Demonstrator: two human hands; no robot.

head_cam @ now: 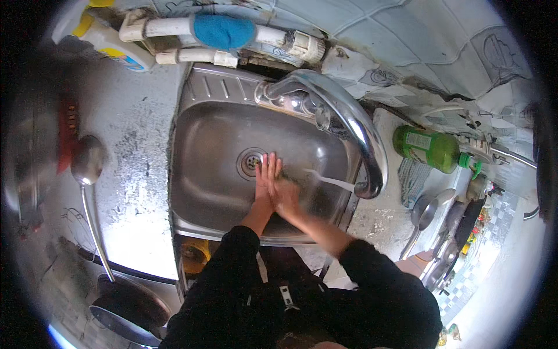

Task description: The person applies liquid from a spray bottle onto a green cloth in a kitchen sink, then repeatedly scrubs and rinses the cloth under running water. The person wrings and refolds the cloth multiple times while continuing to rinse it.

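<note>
My left hand (263, 183) is held out flat over the steel sink (209, 183), its straight fingers pointing at the drain (251, 161). Against its side and palm rubs my right hand (286, 197), blurred by motion, so its fingers cannot be made out clearly. I see no object in either hand. From the curved chrome faucet (364, 135) a thin stream of water (331, 181) falls into the basin, to the right of both hands and apart from them.
A long-handled ladle (89, 159) lies on the left counter above a dark pan (130, 305). On the right are a green bottle (427, 147), a grey cloth (414, 181) and a metal spoon (423, 213). A blue sponge cloth (224, 31) hangs on white pipes (170, 27) behind the sink.
</note>
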